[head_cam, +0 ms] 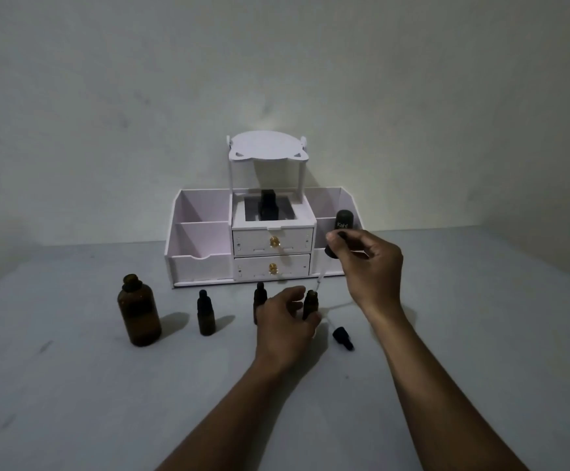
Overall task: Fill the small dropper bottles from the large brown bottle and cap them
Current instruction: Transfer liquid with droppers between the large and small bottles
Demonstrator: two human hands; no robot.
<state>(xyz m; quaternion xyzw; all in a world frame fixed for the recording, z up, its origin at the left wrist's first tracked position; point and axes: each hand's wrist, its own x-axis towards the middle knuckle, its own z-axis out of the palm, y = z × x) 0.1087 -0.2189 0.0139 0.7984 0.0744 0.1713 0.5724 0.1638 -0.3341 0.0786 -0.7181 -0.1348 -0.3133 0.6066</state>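
Observation:
The large brown bottle (139, 312) stands uncapped at the left of the table. Right of it stand two capped small dropper bottles (205, 314) (259, 297). My left hand (285, 317) grips a third small bottle (310, 302), which is open at the top. My right hand (366, 263) pinches a black dropper (339, 234) marked "Kahf"; its clear glass tube (319, 283) slants down with the tip just above the open bottle's mouth. A loose black dropper cap (343, 338) lies on its side on the table, right of my left hand.
A white desk organizer (202, 263) with two gold-knobbed drawers, side compartments and a raised shelf stands against the wall behind the bottles. A dark bottle (268, 205) sits in its centre recess. The grey table (106, 402) extends toward me.

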